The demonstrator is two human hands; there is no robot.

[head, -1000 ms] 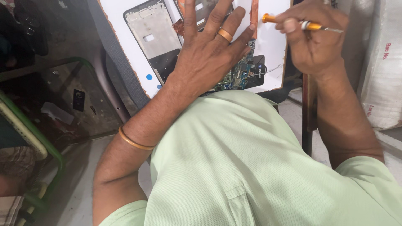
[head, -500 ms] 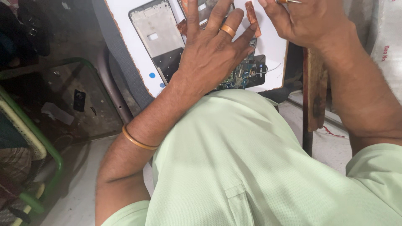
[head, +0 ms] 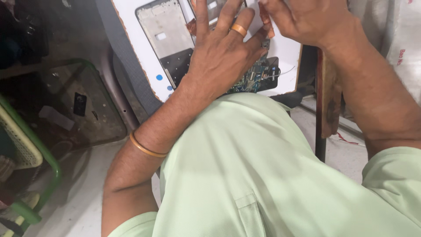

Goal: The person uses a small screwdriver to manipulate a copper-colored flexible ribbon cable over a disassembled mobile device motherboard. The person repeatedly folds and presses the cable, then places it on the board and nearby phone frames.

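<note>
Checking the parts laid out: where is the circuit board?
Head view, upper middle: the circuit board lies on the white board, partly under the left hand.

A white board [head: 144, 52] lies tilted at the top of the view, and everything else sits around it. On its left half rests an open phone frame [head: 164, 44], grey inside. The left hand [head: 223, 57] lies flat on the board's middle, fingers [head: 202, 17] spread toward the top edge, a gold ring [head: 239, 30] on one finger, a gold bangle [head: 147, 148] on the wrist below the board. A green circuit board [head: 256, 77] peeks out just beside that hand, near the board's lower right corner. The right hand [head: 307, 19] is at the board's upper right, its fingers pinching a small copper-coloured strip [head: 266, 19]. A pale green shirt [head: 263, 175] fills the area below the board.
</note>
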